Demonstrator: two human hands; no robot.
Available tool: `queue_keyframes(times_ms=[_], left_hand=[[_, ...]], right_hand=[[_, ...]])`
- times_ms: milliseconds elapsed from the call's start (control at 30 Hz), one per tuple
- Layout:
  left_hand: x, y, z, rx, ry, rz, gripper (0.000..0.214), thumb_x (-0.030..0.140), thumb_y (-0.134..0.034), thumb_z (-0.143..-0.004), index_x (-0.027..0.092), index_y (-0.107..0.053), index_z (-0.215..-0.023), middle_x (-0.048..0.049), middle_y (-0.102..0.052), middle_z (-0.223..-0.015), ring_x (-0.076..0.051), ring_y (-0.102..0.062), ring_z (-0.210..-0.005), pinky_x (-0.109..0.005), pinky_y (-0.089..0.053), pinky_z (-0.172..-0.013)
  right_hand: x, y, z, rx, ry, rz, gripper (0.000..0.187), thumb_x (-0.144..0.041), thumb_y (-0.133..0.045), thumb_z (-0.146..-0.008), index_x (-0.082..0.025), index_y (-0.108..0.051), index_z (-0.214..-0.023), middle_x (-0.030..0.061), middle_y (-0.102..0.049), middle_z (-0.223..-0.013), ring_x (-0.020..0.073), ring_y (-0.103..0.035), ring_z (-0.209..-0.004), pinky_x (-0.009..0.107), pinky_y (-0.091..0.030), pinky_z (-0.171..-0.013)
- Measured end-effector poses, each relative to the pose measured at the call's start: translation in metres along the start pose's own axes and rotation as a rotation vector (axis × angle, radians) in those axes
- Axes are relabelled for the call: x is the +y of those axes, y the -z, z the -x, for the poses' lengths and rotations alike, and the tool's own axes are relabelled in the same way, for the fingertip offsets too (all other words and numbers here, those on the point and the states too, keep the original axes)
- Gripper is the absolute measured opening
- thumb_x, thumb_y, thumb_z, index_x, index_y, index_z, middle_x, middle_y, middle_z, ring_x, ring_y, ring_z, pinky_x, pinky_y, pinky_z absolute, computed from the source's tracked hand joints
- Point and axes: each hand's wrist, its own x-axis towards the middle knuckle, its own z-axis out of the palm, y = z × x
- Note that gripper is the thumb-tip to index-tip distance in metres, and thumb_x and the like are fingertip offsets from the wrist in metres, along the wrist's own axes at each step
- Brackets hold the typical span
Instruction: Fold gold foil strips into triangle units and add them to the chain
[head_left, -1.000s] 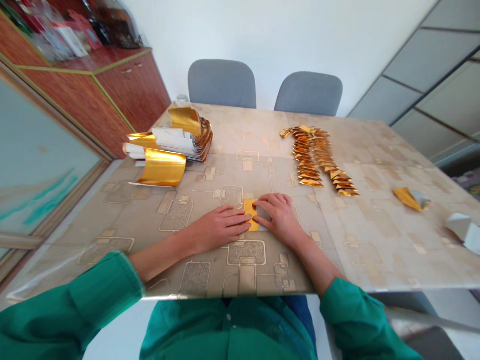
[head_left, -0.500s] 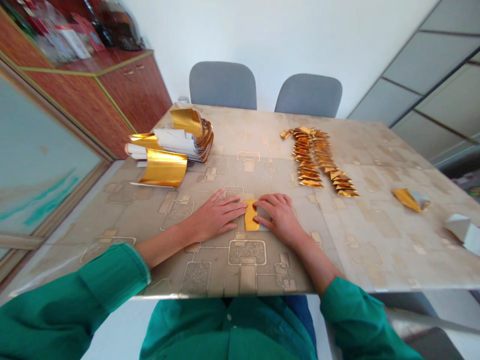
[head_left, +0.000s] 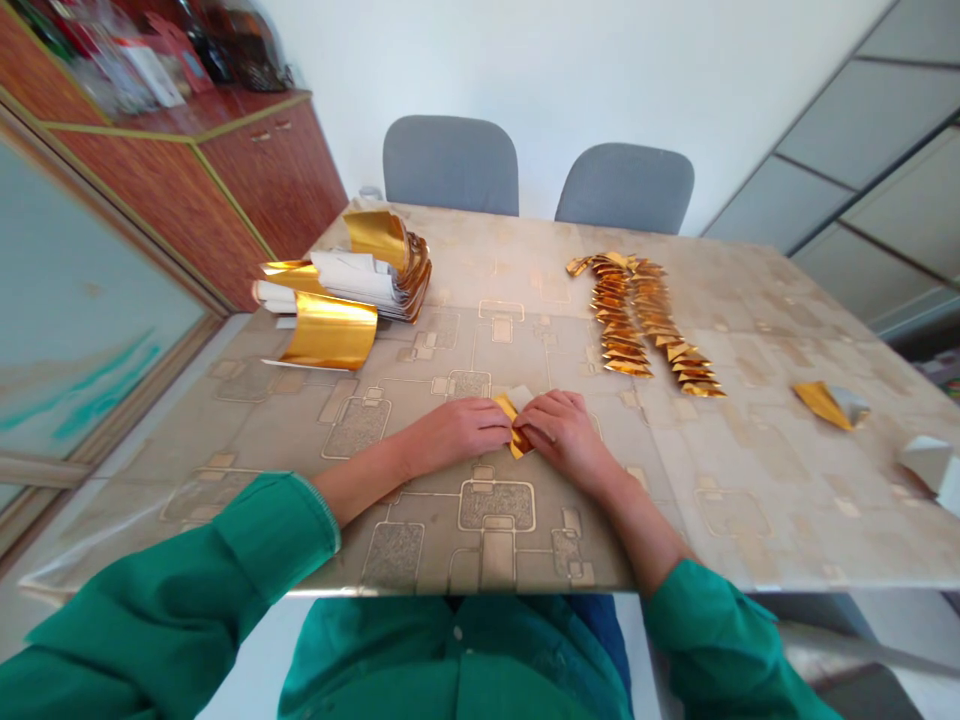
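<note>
A: Fingers point(head_left: 491, 433) of left hand point(head_left: 457, 432) and right hand point(head_left: 568, 437) pinching the gold foil paper point(head_left: 514, 437) from both sides, centre of the frame, low over the tabletop point(head_left: 420, 560).
B: Handling?
A: Probably featherlight, thin, slick, quick to crease; best pinched at the folded edges, gently. Row of folded gold pieces point(head_left: 645, 325) upper right, well apart.

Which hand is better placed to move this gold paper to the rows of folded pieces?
Probably the right. The right hand and left hand both hold the gold paper, but the rows of folded pieces lie on the right hand's side; the left would have to cross.
</note>
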Motion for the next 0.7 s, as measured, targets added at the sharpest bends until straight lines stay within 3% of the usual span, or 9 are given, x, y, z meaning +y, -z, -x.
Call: queue_keyframes(times_ms=[200,400,700], left_hand=[[0.002,-0.005,-0.001,0.019,0.056,-0.01,0.025,0.018,-0.044,-0.102,0.019,-0.068,-0.098,-0.006,-0.07,-0.104,-0.018,-0.062,-0.101,-0.031,-0.051,-0.092],[0.0,-0.008,-0.001,0.038,0.023,0.031,0.024,0.037,-0.054,-0.099,0.018,-0.066,-0.105,-0.0065,-0.069,-0.109,-0.021,-0.062,-0.104,-0.034,-0.052,-0.092],[0.007,-0.01,-0.008,0.067,0.041,-0.084,0.023,0.029,-0.049,-0.101,0.018,-0.067,-0.096,-0.0049,-0.071,-0.102,-0.018,-0.063,-0.096,-0.031,-0.053,-0.085]], right_hand=[[-0.002,0.009,0.008,-0.081,-0.006,-0.061,0.01,-0.03,-0.066,-0.091,-0.024,-0.067,-0.099,0.0027,-0.068,-0.106,0.0197,-0.055,-0.102,0.037,-0.034,-0.093],[0.003,0.013,0.01,-0.101,0.029,-0.09,0.01,-0.033,-0.067,-0.091,-0.025,-0.067,-0.096,0.0028,-0.069,-0.109,0.0197,-0.056,-0.104,0.038,-0.035,-0.095],[0.003,0.019,0.01,-0.121,0.026,-0.14,0.011,-0.033,-0.061,-0.095,-0.025,-0.066,-0.1,0.0026,-0.07,-0.11,0.019,-0.058,-0.104,0.039,-0.037,-0.096]])
